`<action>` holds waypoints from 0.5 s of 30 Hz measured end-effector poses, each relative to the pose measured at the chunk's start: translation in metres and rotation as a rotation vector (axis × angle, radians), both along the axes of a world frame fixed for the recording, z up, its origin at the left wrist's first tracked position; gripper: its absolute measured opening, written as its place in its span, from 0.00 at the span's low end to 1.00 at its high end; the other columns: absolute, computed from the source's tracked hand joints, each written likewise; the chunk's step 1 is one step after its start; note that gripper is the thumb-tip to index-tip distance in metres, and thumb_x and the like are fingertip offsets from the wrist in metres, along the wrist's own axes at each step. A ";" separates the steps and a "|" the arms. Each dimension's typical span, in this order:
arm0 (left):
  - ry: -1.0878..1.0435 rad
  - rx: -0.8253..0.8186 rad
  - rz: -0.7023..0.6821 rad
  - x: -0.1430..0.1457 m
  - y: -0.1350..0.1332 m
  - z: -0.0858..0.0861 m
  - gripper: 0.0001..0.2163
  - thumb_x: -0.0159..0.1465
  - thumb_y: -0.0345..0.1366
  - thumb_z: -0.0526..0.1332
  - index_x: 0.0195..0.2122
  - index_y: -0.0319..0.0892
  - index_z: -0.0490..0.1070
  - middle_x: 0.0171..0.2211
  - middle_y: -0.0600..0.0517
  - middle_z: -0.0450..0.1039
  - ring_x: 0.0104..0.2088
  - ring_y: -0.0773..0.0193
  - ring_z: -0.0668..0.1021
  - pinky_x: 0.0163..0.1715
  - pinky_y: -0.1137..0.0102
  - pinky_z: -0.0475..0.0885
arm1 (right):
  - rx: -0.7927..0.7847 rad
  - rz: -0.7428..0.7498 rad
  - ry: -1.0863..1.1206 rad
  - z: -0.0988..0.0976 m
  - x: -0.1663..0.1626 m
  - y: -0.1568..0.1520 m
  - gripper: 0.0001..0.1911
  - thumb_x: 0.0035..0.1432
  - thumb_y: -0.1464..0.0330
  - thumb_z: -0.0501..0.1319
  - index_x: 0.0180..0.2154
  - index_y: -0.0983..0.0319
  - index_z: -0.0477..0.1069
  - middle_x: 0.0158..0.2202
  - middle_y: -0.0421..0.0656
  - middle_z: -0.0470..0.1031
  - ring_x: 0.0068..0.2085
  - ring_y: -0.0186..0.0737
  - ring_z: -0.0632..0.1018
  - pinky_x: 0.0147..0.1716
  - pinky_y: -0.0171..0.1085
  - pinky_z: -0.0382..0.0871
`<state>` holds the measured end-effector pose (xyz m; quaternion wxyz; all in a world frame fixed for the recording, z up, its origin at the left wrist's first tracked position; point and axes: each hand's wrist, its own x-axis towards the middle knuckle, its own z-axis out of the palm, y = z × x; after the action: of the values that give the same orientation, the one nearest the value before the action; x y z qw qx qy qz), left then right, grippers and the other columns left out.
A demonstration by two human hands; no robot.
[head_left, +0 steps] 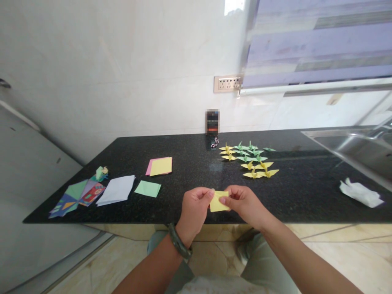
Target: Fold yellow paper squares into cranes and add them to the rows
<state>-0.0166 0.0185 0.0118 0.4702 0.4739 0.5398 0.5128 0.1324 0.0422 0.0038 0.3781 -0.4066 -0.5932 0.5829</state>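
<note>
Both hands hold a small folded yellow paper (218,201) just above the front edge of the black counter (190,179). My left hand (195,209) pinches its left side, a dark bangle on that wrist. My right hand (243,202) pinches its right side. Beyond the hands, several folded yellow and green paper cranes (249,160) lie in rows on the counter.
Left of the hands lie a green sheet (148,188), a white stack (116,190), a yellow-on-pink stack (160,166) and patterned papers (78,196). A small dark box (212,121) stands by the wall. A crumpled white tissue (360,193) and a steel sink (355,145) are at right.
</note>
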 end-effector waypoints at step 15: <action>-0.109 -0.311 -0.236 0.005 -0.010 0.000 0.11 0.51 0.39 0.63 0.23 0.35 0.70 0.21 0.48 0.74 0.21 0.68 0.75 0.21 0.76 0.66 | 0.398 -0.097 -0.360 0.012 0.009 0.016 0.10 0.58 0.65 0.51 0.26 0.62 0.63 0.21 0.37 0.63 0.23 0.31 0.64 0.21 0.30 0.57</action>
<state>-0.0116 0.0081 0.0113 0.6229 0.4270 0.5272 0.3895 0.1416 0.0586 0.0160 0.3666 -0.4494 -0.7335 0.3544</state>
